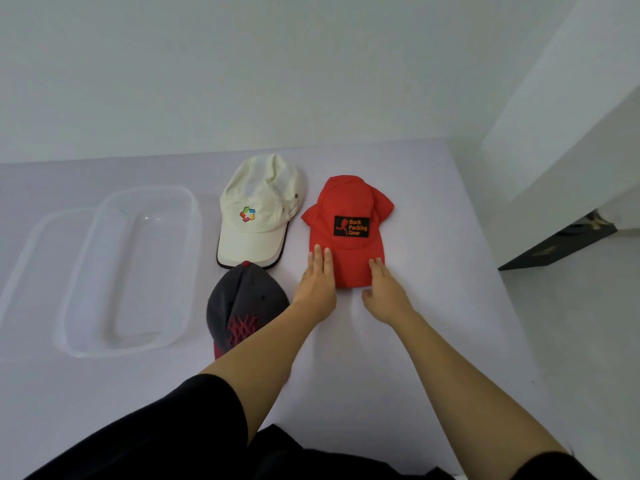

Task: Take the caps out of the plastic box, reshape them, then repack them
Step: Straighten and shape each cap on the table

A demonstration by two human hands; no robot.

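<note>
A red cap (348,206) with a black patch lies flat on the white surface, brim toward me. My left hand (317,284) rests on the brim's left edge, fingers extended. My right hand (382,289) touches the brim's right edge, fingers loosely apart. A cream cap (258,216) with a coloured logo lies to the left of the red one. Nearer me, a dark grey cap (244,303) with a maroon pattern is partly covered by my left forearm. The clear plastic box (188,271) stands at the left with nothing inside.
The box's clear lid (31,244) lies partly under the box at far left. A white wall runs along the back of the surface. The surface's right edge drops to a floor, where a white panel and a dark object (554,244) stand.
</note>
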